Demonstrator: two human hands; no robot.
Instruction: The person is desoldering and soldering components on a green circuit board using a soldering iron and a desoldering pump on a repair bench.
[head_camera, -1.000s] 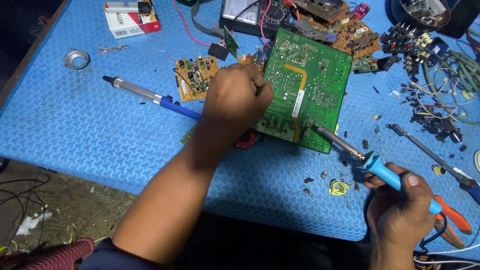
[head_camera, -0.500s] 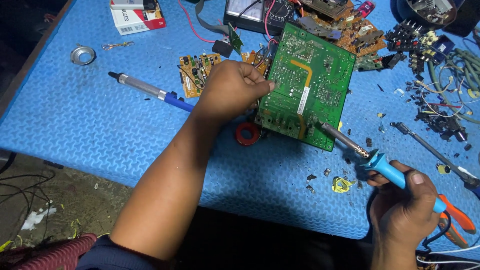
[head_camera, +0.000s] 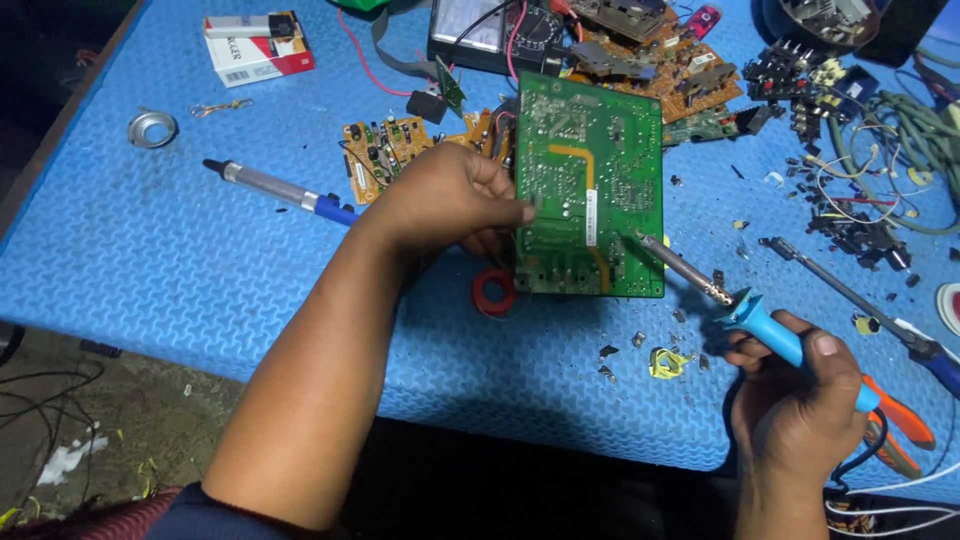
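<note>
now | left hand (head_camera: 440, 200) fingers pinch green circuit board (head_camera: 590, 190) edge | right hand (head_camera: 800, 410) grips soldering iron (head_camera: 730, 300) | board likely light, stiff, fragile; hold by edges

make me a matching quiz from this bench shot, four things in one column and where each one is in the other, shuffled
Things:
1. green circuit board
2. soldering iron
3. red ring
4. desoldering pump

Places:
A. lying on the blue mat, behind the left forearm
B. held in the right hand, tip on the board
C. on the mat at the board's lower left corner
D. gripped at its left edge by the left hand

Pairs: 1-D, 2-B, 3-C, 4-A
</note>
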